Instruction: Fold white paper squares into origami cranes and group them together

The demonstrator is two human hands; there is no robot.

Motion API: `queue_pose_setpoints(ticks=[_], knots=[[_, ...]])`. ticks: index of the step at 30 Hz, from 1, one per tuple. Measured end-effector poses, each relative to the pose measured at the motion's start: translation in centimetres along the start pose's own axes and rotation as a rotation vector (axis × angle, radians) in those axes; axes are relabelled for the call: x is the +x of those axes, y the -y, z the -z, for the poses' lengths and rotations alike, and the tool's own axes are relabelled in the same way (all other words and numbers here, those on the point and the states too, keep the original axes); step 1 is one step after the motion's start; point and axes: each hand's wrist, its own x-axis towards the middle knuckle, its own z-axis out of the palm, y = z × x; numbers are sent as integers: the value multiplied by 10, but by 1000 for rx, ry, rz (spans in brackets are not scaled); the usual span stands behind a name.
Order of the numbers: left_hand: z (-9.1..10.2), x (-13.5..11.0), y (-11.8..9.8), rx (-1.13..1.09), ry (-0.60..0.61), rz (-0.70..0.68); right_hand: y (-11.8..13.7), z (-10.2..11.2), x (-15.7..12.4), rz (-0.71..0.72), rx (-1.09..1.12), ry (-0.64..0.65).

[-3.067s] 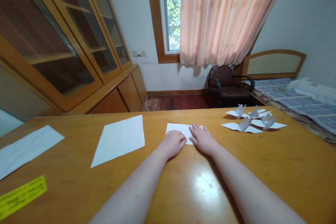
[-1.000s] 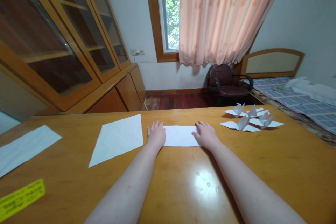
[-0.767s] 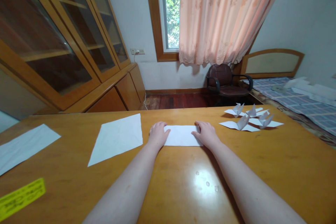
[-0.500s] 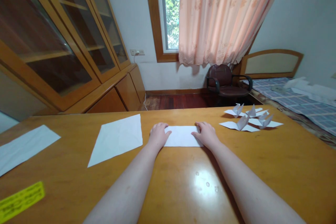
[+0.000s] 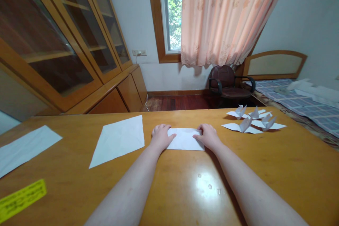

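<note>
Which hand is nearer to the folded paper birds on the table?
Right. The right hand rests on the folded sheet at the end nearest the paper birds; the left hand is at its opposite end.

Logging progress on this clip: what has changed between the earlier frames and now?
The left hand and right hand, together at the middle of the folded paper three seconds ago, slid apart to its short ends and now curl there, thumbs on top, seemingly in a grip. The paper stayed in place on the table; square sheet, paper cranes and yellow strip unchanged.
</note>
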Motion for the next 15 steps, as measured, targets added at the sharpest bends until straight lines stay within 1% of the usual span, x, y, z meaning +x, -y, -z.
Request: queue_pose_setpoints(ticks=[4, 7, 9, 11, 13, 15], knots=[[-3, 0, 0, -32, 2, -54, 2, 1, -1, 24, 27, 11], [-6, 1, 1, -66, -12, -43, 2, 2, -1, 68, 65, -10], [-7, 2, 2, -98, -29, 0, 0, 1, 0, 59, 124, -62], [-8, 4, 3, -144, -41, 50, -1, 1, 0, 17, 205, -135], [-7, 6, 4, -211, -50, 87, -3, 2, 0, -18, 280, -197], [-6, 7, 4, -304, -60, 99, -3, 3, -1, -35, 332, -232]])
